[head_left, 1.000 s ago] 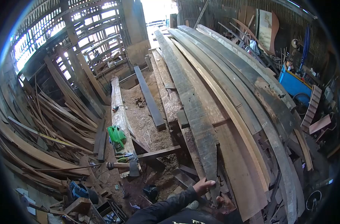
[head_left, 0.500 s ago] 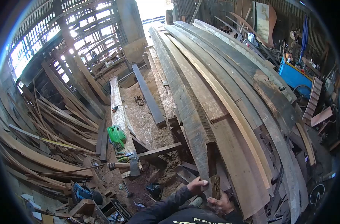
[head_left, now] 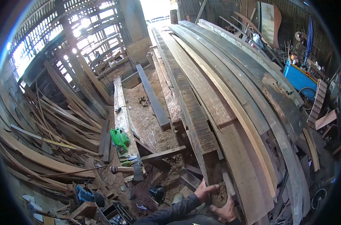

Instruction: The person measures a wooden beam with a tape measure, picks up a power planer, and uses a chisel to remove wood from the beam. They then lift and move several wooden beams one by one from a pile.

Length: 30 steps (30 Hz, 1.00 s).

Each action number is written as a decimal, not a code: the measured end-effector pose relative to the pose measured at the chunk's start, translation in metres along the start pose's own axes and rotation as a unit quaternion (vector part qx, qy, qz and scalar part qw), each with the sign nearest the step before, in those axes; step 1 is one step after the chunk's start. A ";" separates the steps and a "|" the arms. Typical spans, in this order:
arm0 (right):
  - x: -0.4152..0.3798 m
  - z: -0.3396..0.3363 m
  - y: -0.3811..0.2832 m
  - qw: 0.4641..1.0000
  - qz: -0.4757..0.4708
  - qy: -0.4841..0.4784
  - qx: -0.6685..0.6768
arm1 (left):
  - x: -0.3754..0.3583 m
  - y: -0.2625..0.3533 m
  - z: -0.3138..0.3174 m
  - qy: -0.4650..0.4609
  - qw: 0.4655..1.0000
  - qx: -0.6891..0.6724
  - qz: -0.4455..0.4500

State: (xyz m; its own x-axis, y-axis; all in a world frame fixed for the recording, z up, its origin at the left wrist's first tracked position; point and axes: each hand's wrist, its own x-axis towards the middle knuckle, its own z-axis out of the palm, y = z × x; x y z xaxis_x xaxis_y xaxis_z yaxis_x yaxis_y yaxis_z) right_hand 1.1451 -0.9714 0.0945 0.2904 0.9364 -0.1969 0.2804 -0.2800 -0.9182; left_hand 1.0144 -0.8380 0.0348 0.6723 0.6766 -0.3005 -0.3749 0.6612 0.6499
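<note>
Both hands are at the near end of a long, thick timber beam with a dark, ridged upper face. My left hand grips the left edge of the beam's end, thumb laid across toward the right. On the other side, my right hand is at the lower right of the end, its thumb and fingers spread around the corner; part of it is hidden. The end face between the hands looks rough and brown.
Long planks lie stacked to the right. On the left, a pale timber bears a green container and a hatchet. A blue power tool and a toolbox sit at lower left. A blue cart stands at far right.
The beam has turned about its length and its near end has shifted right, showing more of its ridged face. Both hands have moved slightly right and down, and the right hand's fingers have spread.
</note>
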 end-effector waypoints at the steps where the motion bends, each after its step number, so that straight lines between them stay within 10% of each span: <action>1: 0.000 0.000 0.001 1.000 0.001 0.013 -0.016 | 0.003 -0.008 -0.005 -0.012 1.000 -0.017 -0.006; 30: 0.001 0.003 0.022 0.998 0.022 -0.015 -0.054 | 0.004 -0.010 -0.006 0.017 1.000 -0.003 0.003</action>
State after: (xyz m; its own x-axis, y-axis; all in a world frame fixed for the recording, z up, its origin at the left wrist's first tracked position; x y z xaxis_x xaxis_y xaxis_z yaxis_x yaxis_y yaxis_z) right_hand 1.1490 -0.9763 0.0731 0.2783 0.9280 -0.2476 0.3654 -0.3407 -0.8663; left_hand 1.0170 -0.8394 0.0230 0.6475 0.6911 -0.3210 -0.3831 0.6594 0.6469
